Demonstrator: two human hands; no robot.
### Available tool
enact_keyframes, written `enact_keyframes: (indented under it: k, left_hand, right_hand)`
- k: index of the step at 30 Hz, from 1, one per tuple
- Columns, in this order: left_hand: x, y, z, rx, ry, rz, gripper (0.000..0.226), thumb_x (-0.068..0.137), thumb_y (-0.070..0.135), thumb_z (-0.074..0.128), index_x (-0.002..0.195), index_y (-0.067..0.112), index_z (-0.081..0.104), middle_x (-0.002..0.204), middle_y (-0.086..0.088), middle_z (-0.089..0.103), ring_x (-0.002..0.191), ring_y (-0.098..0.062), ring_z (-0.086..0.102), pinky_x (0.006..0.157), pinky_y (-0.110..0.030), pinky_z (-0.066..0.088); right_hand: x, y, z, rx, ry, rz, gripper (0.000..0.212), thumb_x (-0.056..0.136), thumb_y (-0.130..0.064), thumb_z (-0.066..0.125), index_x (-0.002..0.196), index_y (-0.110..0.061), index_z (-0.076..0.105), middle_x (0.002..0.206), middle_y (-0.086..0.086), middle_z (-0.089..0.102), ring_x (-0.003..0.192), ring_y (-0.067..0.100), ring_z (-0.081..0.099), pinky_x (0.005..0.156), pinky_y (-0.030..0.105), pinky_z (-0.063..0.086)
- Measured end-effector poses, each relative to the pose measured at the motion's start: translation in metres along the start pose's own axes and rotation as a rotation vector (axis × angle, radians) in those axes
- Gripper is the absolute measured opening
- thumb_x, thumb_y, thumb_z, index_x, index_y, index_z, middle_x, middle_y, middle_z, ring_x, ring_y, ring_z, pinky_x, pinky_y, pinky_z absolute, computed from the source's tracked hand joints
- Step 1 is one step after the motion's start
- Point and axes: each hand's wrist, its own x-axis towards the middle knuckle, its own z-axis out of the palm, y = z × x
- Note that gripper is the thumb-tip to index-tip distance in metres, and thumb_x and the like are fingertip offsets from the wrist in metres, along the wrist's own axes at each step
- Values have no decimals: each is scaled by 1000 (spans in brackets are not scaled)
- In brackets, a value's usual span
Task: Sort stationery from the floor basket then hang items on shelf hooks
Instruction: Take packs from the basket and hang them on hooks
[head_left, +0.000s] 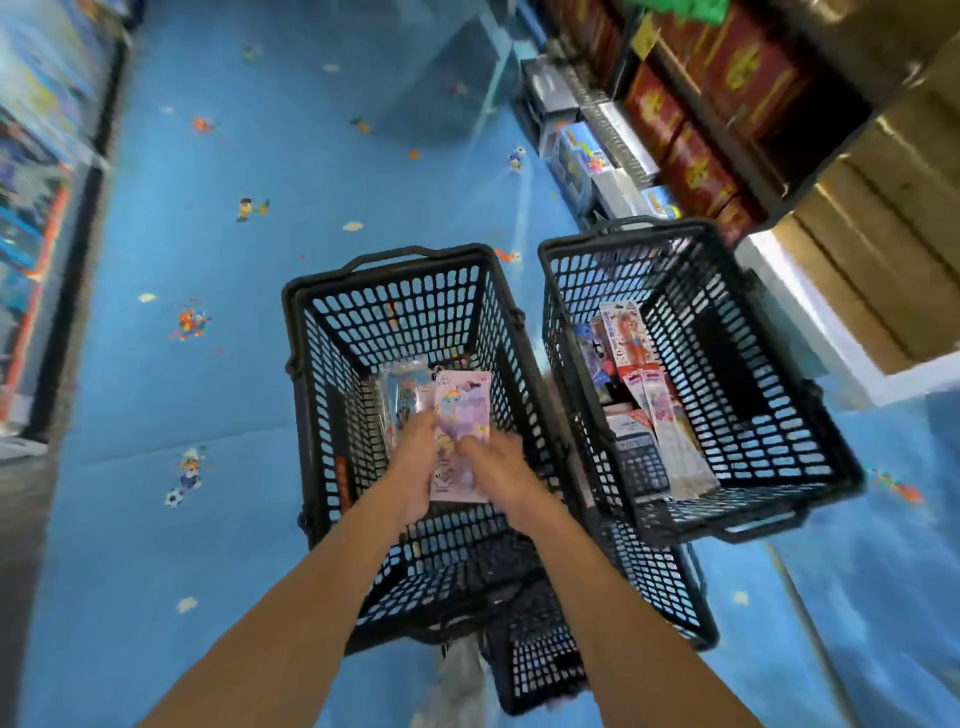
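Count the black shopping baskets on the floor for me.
3: the centre basket, the right basket beside it, and a third basket nearest the camera, partly hidden by them.

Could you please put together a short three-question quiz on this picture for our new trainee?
1. True or false: the left hand and the right hand both touch the pink packet inside the left basket.
2. Multiple choice: the calculator lies A) in the left basket, B) in the right basket, C) on a shelf.
3. Fill in: the floor under the baskets is coloured ____.

Key: 1 true; 2 B; 3 blue.
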Motion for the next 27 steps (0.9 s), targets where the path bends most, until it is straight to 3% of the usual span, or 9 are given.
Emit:
enact_keyframes:
  k: [3,5,9,12,16,17,19,22,27]
  left_hand:
    - [-70,-5,25,63,-25,74,49,70,49,57,102,14,69,122,-13,71,110,-32,66,98,-53,53]
    - [-114,-19,42,113,-21,113,32,85,46,48,89,17,61,103,-14,72,96,-31,63,87,-47,52]
    - [-204,-57,78,205,-97,157,26,94,35,42,82,16,56,82,-16,61,79,-28,62,67,-37,55]
    - [-248,-86,108,257,-166,186,18,103,26,43,103,16,57,98,-15,69,72,-22,69,53,-32,56]
    - [-296,-118,148,352,-317,108,13,100,30,53,111,21,54,101,-15,71,81,-32,71,73,-57,61]
    - [-305,-126,158,402,-376,54,28,92,36,62,115,21,56,107,-16,72,87,-34,72,80,-62,59]
    - [-319,-139,176,502,-496,-58,59,73,46,70,123,17,61,114,-17,72,93,-34,74,81,-57,60]
    - [-339,-158,208,599,-639,-126,34,87,42,57,99,16,75,95,-12,73,81,-26,72,80,-43,60]
    - [-362,-193,275,783,-760,-152,31,91,43,55,93,20,76,90,-9,73,81,-28,71,89,-46,54]
  right_hand:
    - [-62,-5,-16,-6,28,-60,44,91,-48,49,133,-37,56,127,-8,35,134,18,37,120,46,33]
    - [-104,1,-26,-3,54,-56,56,89,-46,46,141,-25,51,128,-6,28,136,14,27,120,43,28]
    - [-189,27,-44,82,163,-195,56,90,-48,50,138,-19,54,129,2,56,128,25,53,107,48,46]
    - [-249,59,-63,186,263,-293,47,96,-35,57,140,-21,47,130,6,65,118,22,65,98,46,56]
    - [-320,91,-89,380,382,-279,43,99,-22,59,141,-23,50,127,3,69,110,21,71,94,47,59]
    - [-337,99,-96,436,406,-262,42,99,-20,59,140,-25,53,125,3,71,108,19,72,92,45,60]
    - [-367,116,-110,523,474,-198,37,98,-18,62,134,-24,58,121,3,72,102,17,73,87,38,60]
    - [-413,134,-131,669,570,-183,42,82,-17,67,124,-12,62,106,5,72,90,17,71,77,32,57]
    - [-475,157,-174,698,813,-154,28,66,-16,62,92,-17,74,90,9,73,83,25,67,77,38,54]
